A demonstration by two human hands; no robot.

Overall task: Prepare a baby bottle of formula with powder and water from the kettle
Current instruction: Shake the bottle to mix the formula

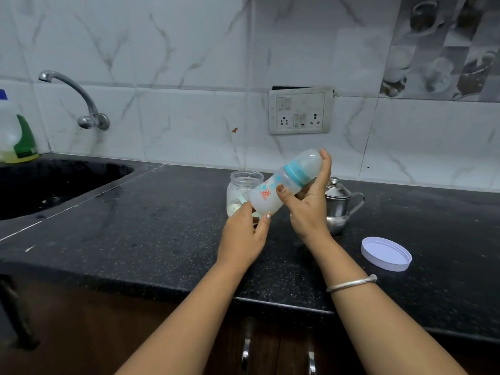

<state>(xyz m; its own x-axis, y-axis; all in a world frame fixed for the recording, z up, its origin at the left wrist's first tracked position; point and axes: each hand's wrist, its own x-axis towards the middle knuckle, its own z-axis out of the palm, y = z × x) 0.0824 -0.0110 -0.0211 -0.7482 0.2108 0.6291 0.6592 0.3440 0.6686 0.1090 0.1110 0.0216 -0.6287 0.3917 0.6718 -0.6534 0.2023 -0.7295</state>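
Note:
A capped baby bottle (281, 182) with a blue collar and milky liquid is tilted above the black counter, its cap end pointing up and right. My right hand (311, 204) grips it around the neck and cap, thumb on the body. My left hand (244, 234) holds the bottle's base from below. Behind the bottle stands an open clear jar (240, 188) with pale powder at the bottom. A small steel kettle (342, 205) with lid and handle sits just behind my right hand.
The jar's white lid (386, 253) lies on the counter (135, 226) at the right. A dark sink (54, 182) with a wall tap (81, 101) is at the left, with a soap bottle (16, 133) beside it. A socket panel (300, 110) is on the wall.

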